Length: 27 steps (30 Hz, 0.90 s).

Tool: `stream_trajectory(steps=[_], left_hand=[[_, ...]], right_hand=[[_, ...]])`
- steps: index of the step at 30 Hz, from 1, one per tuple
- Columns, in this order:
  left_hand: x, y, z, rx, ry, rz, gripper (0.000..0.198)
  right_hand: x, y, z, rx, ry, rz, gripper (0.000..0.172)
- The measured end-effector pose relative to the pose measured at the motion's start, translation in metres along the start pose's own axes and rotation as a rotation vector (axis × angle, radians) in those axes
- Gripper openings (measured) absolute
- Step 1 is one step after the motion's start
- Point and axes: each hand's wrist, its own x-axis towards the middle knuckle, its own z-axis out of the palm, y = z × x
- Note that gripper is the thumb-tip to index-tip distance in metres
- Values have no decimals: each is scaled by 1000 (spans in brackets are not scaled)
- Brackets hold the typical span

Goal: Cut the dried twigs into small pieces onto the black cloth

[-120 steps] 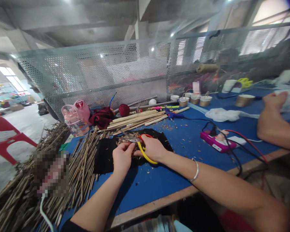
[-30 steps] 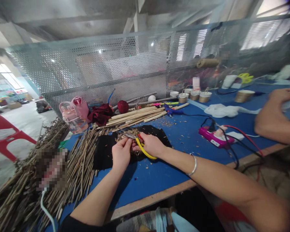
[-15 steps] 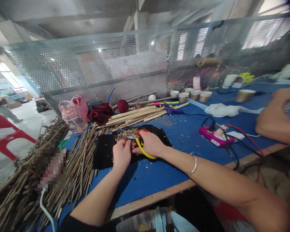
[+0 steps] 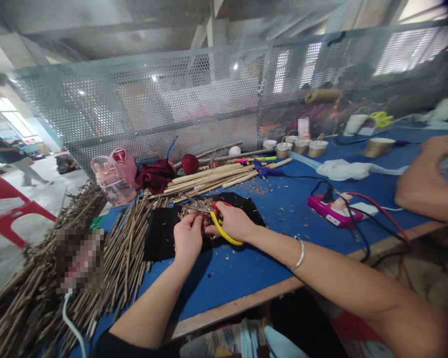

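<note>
My right hand (image 4: 233, 222) is wrapped around the yellow and red handles of a pair of scissors (image 4: 224, 232). The blades point left and stand apart, just above my left fingertips. My left hand (image 4: 188, 233) is closed in a pinch, close against the right fingers; what it grips is too small to make out. Under and behind both hands lies a black cloth (image 4: 157, 233) on the blue table. Short cut bits of twig (image 4: 205, 204) are heaped on the cloth, and more crumbs are scattered around it.
Long thin sticks (image 4: 121, 253) cover the table's left side. Behind the cloth lie pale rods (image 4: 212, 176) and a blue glue gun (image 4: 265, 170). To the right are a purple power strip (image 4: 332, 211) with cords and a co-worker's arm (image 4: 425, 184). A red chair (image 4: 17, 209) stands left.
The scissor blades have spread from nearly together to apart. My hands have barely shifted. At the far left, a person in the background has come further into view.
</note>
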Motion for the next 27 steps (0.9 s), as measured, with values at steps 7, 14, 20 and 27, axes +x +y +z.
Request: stream_trajectory(steps=[7, 14, 20, 27], left_hand=[[2, -2, 0, -32, 8, -17, 24], [7, -8, 2, -225, 19, -76, 23], [8, -12, 4, -280, 6, -99, 23], [4, -6, 4, -229, -10, -87, 23]], right_hand=[[0, -2, -2, -55, -35, 70, 55], [2, 1, 1, -73, -55, 76, 53], [-2, -3, -2, -110, 14, 16, 62], [-2, -3, 0, -114, 5, 40, 58]])
